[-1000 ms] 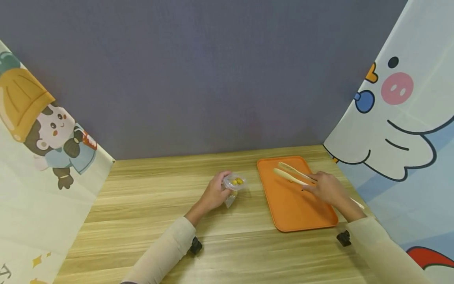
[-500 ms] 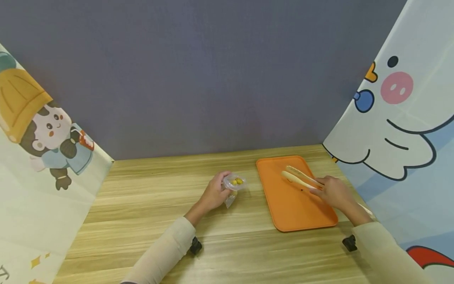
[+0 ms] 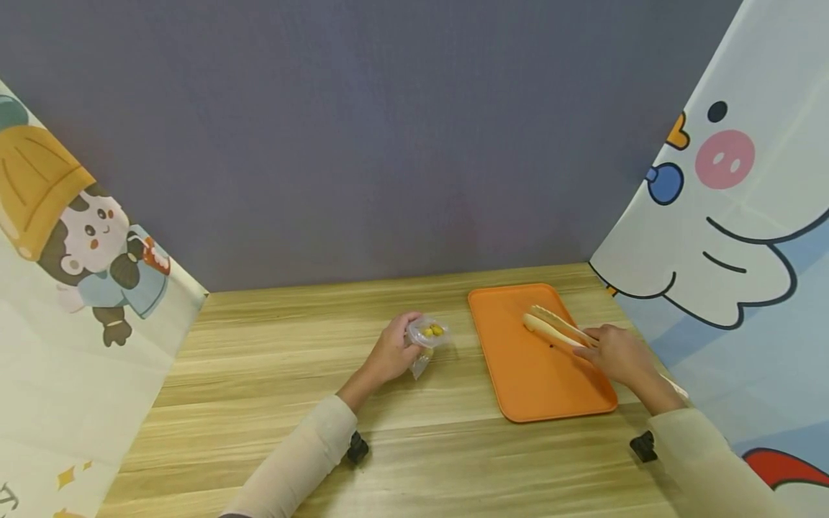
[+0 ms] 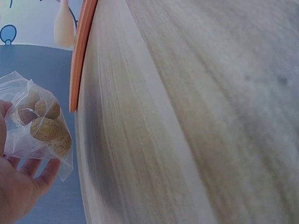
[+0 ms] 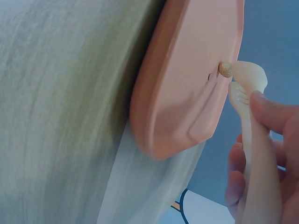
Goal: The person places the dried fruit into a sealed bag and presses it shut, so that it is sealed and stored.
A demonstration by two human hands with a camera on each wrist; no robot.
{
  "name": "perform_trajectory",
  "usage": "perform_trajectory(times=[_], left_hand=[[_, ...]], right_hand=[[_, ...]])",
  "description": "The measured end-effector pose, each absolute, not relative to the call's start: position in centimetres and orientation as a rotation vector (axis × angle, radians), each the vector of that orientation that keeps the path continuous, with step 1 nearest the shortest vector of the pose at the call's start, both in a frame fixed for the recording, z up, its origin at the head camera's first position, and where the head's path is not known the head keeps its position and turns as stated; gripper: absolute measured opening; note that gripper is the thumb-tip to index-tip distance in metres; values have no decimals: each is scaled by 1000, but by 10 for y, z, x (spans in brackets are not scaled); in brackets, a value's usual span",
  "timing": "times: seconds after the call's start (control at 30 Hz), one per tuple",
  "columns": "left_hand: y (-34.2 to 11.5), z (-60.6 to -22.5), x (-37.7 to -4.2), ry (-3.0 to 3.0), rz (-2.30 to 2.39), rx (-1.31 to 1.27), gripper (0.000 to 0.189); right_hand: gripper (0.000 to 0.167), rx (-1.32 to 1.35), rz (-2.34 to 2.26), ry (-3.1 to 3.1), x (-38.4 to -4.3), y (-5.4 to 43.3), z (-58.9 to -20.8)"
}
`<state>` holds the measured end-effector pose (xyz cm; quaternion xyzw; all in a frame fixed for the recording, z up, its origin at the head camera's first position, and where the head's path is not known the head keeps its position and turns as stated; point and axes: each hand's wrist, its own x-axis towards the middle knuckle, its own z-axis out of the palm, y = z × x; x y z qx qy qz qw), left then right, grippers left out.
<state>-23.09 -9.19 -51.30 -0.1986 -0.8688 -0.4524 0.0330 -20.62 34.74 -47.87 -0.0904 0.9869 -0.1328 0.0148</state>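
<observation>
My left hand (image 3: pixel 391 350) holds a clear plastic bag (image 3: pixel 419 363) with several tan, cracked-looking round nuts (image 4: pixel 45 128) inside. Fingers and thumb stand at its near side in the left wrist view. My right hand (image 3: pixel 618 352) grips cream-coloured tongs (image 3: pixel 555 332), thumb along one arm and fingers curled round the other. Their tips reach over the orange tray (image 3: pixel 524 381), slightly parted. Right at one tip, in the right wrist view, sits a single small tan round nut (image 5: pixel 225 69) on the tray.
The tray lies on the right of a wood-grain table (image 3: pixel 272 360). A dark speck (image 3: pixel 551 346) marks its surface. A grey panel (image 3: pixel 401 144) closes off the back, and printed cartoon panels stand at left and right.
My right hand has drawn the tongs back to the right and slightly nearer, bringing their tips to the nut on the tray. The left hand and bag have stayed still.
</observation>
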Motion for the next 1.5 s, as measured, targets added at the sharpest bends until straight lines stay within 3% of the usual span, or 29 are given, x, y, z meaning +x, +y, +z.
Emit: perform_trajectory(times=[0.73,1.5], left_hand=[[-91,-512,-230,-2698,-1420,-600,61],[-91,-513,-230,-2711,-1435,-615,60]], right_hand=[[46,-325,-350,3104,-204,351,-477],[47,-397,-268,3175,-204,347,-475]])
